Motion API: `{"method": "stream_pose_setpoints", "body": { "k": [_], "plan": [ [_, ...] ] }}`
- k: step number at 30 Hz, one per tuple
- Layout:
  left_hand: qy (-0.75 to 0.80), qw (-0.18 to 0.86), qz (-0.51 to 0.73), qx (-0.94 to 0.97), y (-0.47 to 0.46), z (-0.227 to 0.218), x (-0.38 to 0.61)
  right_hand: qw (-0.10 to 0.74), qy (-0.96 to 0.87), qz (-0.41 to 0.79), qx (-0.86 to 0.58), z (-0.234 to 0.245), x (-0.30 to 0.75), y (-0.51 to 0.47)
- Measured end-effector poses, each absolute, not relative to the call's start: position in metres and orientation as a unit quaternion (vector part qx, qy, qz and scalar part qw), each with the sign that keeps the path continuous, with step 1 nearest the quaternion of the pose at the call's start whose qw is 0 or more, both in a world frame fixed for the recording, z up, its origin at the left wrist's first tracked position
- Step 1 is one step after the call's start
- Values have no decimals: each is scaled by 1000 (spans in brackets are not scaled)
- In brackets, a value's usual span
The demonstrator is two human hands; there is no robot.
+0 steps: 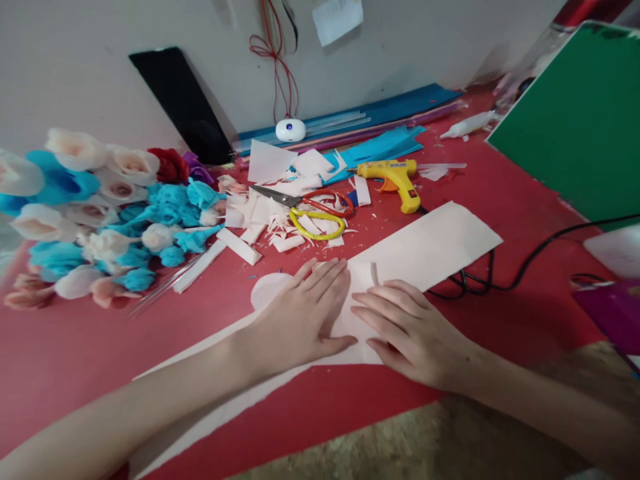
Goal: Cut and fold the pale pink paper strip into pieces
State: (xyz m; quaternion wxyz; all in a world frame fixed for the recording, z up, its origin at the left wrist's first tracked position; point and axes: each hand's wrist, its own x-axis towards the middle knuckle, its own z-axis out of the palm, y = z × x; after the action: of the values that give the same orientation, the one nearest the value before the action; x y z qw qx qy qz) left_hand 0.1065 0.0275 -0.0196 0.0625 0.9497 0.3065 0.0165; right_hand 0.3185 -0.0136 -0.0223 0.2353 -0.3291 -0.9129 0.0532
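Observation:
A long pale paper strip (435, 243) runs slantwise across the red tabletop, passing beneath both hands. My left hand (305, 317) lies flat on it, fingers stretched out toward the far side. Facing it from the right, my right hand (410, 330) rests its spread fingers on the paper. Between the hands is a folded-looking layer of the same pale paper (363, 317), with a narrow raised edge near my right fingertips. A rounded pale paper piece (267, 290) sits just beyond my left wrist. Neither hand grasps anything.
Scissors (315, 207) with red and yellow handles lie on paper scraps. Behind the strip is a yellow glue gun (393, 177), its black cord (530, 260) trailing right. Paper flowers (125, 207) crowd the left. A green board (575, 127) leans at right.

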Motion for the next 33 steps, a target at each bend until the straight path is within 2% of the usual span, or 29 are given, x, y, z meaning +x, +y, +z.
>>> {"method": "stream_pose_setpoints", "body": {
  "k": [12, 19, 33],
  "plan": [
    [292, 40, 60, 954, 28, -26, 105, 148, -888, 7, -435, -28, 303, -3],
    [287, 30, 61, 955, 27, -27, 105, 141, -888, 9, -438, -35, 300, -2],
    [282, -4, 61, 957, 28, -26, 105, 133, -848, -69, -508, -34, 300, -11]
  ]
}}
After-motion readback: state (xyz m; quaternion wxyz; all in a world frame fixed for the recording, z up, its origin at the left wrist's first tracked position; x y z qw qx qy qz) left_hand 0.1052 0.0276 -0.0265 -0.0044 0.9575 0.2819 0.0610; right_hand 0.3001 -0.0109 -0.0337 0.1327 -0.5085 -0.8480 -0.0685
